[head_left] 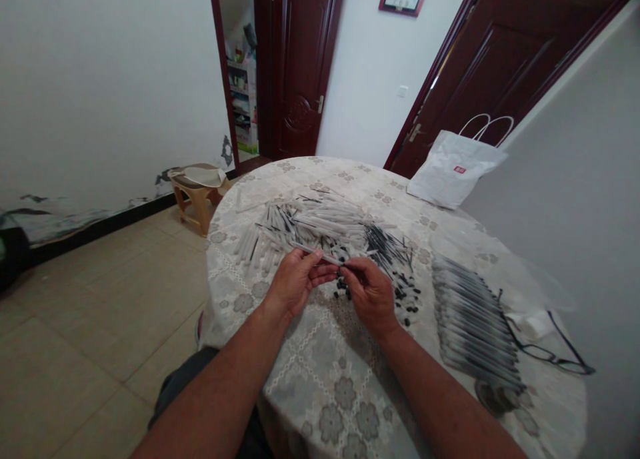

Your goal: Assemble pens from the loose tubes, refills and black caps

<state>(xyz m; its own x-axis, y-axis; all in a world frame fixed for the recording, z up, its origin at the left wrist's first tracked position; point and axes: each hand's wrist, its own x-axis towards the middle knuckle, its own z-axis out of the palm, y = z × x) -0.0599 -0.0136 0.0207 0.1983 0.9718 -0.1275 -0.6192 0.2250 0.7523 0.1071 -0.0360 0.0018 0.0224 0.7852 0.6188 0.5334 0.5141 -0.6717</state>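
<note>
My left hand (pixel 300 277) is closed around a white pen barrel (pixel 327 257), thumb on top. At the barrel's right end, my right hand (pixel 370 291) pinches a small black piece that looks like a pen plug, mostly hidden by the fingertips. Just beyond my hands lies a heap of white pen barrels (pixel 330 219). Thin black refills (pixel 385 245) are piled to its right. Small black plugs (pixel 406 292) are scattered beside and under my right hand.
Rows of assembled-looking pens (pixel 475 319) lie at the right, near eyeglasses (pixel 555 359) and a clear plastic bag. A white paper bag (pixel 455 169) stands at the far right edge of the patterned tablecloth (pixel 345 405). A stool (pixel 200 195) is on the floor at left.
</note>
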